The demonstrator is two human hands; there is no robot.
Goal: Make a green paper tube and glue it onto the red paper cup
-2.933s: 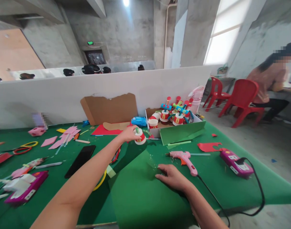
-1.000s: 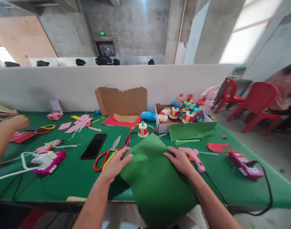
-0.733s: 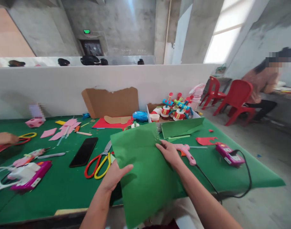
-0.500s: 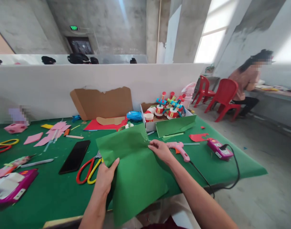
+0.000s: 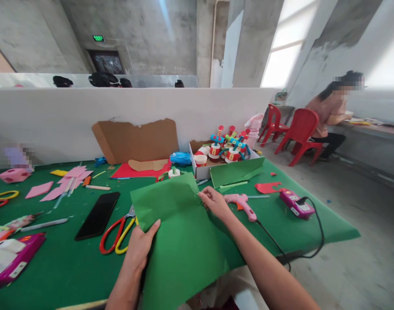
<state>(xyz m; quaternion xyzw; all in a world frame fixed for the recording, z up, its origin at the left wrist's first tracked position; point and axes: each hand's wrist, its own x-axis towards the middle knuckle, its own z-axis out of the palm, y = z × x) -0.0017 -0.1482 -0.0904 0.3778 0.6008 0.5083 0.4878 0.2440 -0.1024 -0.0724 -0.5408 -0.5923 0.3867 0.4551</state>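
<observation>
A large sheet of green paper (image 5: 184, 241) is held up over the table's front edge, its lower part hanging toward me. My left hand (image 5: 142, 243) grips its left side, thumb on top and fingers behind. At the upper right edge of the sheet, my right hand (image 5: 214, 204) is closed in a pinch on the paper. Scissors with red and yellow handles (image 5: 117, 234) lie just left of the sheet, blades partly hidden by it. Right of my right hand rests a pink glue gun (image 5: 244, 204) with a black cord.
A black phone (image 5: 97, 215), pink paper pieces (image 5: 69, 183) and a purple box (image 5: 19, 260) lie leftward. Behind the sheet, a white box (image 5: 203, 172) holds several cup figures. Folded green paper (image 5: 236, 172) and another purple box (image 5: 296, 202) lie right. A person (image 5: 329, 112) sits far right.
The whole view has shifted slightly. The sheet's top edge sits a little lower, showing more of the small figure behind it. Both hands keep their hold on the paper.
</observation>
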